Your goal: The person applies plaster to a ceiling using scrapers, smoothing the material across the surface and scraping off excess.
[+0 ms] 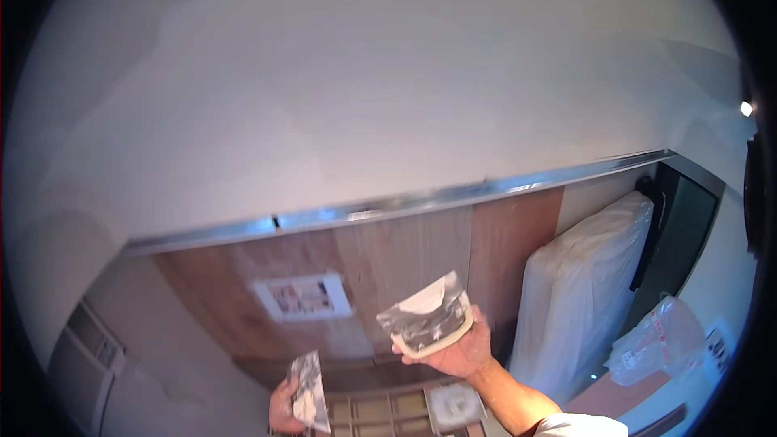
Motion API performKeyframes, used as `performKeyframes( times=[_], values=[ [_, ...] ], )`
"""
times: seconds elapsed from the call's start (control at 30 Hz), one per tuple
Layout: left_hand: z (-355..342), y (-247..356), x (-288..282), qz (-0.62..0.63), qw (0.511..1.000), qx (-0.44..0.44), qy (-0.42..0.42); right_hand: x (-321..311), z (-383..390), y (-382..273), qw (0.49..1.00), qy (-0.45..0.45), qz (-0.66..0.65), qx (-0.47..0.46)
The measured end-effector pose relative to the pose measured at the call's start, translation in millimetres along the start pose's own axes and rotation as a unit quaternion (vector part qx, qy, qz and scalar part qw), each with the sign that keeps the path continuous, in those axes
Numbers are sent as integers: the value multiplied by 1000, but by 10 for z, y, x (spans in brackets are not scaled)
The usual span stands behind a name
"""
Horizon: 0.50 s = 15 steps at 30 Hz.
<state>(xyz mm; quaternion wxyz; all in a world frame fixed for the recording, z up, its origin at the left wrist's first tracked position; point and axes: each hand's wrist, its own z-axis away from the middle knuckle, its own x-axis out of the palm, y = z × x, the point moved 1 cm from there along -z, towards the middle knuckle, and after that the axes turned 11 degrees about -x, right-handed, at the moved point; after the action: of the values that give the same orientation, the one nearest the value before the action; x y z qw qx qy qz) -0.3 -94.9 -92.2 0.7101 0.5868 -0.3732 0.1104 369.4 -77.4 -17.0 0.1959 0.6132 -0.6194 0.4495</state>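
Note:
My right hand point(469, 352) is raised at lower centre-right, fingers closed on the pale back edge of a wide putty knife point(414, 327). A patch of white putty point(427, 298) sits along its metal blade, with smaller smears below. Lower and to the left, my left hand point(283, 406) grips a second putty knife point(317, 372), tilted nearly upright. White putty point(305, 399) coats part of that blade too. The two knives are apart, and neither touches the wall.
A large pale plastered surface point(364, 89) fills the upper view, ending at a shiny metal rail point(388, 204). Wooden panels point(405, 247) carry a posted sheet point(303, 298). At right stand a plastic-wrapped slab point(575, 291) and a clear plastic bag point(655, 348). A gridded wooden frame point(380, 409) lies below.

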Motion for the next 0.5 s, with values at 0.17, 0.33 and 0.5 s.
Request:
performKeyframes(
  times=[0.17,0.33,0.5],
  values=[
    [131,211,390,-227,964,83,112,696,-751,-855,938,-108,191,-269],
    [103,349,549,-69,990,39,117,1423,-1186,-1388,802,-81,325,-494],
    [243,283,468,-411,891,145,128,1918,-1296,-1685,718,-16,350,-601]
  ],
)
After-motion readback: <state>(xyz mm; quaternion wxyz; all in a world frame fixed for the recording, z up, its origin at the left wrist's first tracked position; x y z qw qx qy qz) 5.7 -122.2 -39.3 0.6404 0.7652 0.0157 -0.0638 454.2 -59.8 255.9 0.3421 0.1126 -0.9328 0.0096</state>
